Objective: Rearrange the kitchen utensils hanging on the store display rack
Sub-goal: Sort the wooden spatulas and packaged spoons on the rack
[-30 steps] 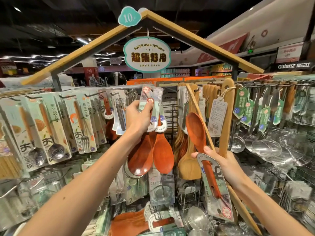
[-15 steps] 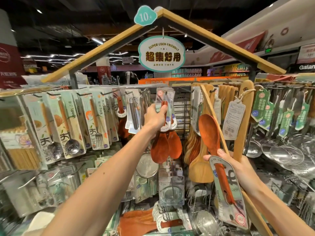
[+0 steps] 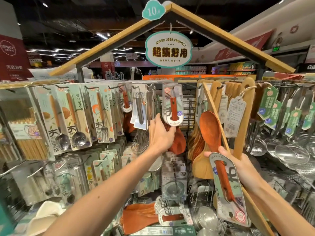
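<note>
One hanging spoon [image 3: 179,143], bowl gripped by left hand [image 3: 160,135]; right of it, carded spoon [image 3: 210,130], bowl-up, gripped by right hand [image 3: 242,167].

Reaches forward with left hand [image 3: 161,133], curling round hanging spoon [image 3: 179,143]; grips carded spoon [image 3: 208,128] in right hand [image 3: 238,166], lower.
</note>
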A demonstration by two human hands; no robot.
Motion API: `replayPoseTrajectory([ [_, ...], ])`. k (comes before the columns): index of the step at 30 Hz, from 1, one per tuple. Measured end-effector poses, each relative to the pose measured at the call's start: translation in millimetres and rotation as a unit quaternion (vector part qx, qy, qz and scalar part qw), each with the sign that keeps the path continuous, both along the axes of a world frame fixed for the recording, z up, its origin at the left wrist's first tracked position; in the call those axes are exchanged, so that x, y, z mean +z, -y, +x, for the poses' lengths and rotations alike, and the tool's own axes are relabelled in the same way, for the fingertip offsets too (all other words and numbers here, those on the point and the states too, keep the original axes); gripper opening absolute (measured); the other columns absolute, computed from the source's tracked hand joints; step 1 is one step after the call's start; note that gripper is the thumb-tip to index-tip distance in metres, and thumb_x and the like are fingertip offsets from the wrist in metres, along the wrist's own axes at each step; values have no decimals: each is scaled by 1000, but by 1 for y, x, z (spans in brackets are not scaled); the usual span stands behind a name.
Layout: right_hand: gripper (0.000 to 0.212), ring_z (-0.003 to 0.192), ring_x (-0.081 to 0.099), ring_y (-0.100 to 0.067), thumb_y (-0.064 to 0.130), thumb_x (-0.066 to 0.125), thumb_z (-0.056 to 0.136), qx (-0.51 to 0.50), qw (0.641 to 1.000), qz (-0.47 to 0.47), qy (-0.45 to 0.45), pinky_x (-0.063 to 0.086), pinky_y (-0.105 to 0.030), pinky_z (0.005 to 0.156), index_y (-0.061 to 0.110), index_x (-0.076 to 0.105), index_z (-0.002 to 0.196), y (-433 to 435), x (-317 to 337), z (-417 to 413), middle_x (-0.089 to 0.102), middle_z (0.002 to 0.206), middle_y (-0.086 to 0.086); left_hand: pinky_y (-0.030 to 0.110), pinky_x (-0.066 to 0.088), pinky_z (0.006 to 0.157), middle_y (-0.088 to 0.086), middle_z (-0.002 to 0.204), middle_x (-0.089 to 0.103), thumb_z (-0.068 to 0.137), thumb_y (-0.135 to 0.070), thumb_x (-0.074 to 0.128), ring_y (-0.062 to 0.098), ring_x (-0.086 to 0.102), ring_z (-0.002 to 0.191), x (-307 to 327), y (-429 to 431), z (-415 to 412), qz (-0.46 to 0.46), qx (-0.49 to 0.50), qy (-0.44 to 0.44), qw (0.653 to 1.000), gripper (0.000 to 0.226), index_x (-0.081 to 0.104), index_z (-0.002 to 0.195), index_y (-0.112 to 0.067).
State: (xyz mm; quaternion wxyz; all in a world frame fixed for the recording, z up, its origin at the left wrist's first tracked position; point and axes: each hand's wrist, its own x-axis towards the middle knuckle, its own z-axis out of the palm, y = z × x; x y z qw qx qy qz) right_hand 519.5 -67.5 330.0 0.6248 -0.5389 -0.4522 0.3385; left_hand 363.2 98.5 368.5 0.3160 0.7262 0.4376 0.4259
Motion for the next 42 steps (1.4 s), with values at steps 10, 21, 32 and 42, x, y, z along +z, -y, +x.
replayPoseTrajectory([
  [10,86,86,75,-20,78,79,45,52,997,-38,41,58,-23,63,18,70,107,-2,-30,-70,78,96,-5,28,57,79,1,100,69,101,-45,51,9,68,81,-60,60,-39,-199,-225,110,947,40,63,120,-11],
  [21,45,21,22,-13,34,68,82,51,990,-92,-96,20,-18,30,-10,66,91,-22,-61,-131,36,34,-4,33,58,73,1,84,76,94,-22,68,12,69,72,-84,43,-87,-172,-160,185,954,8,71,90,-17],
  [32,16,23,33,-13,9,61,91,-30,996,-69,-40,26,-16,28,-1,69,102,-5,-68,-128,76,89,-16,25,55,59,-1,98,72,102,-28,55,12,73,74,-92,53,-123,-199,-170,147,954,6,59,103,-32],
  [42,14,31,50,-3,-1,67,86,-45,997,-34,-61,35,-9,34,-5,69,99,9,-56,-119,75,81,-22,46,59,85,2,106,71,99,-34,53,22,71,94,-75,59,-100,-160,-150,138,966,8,56,107,-34],
])
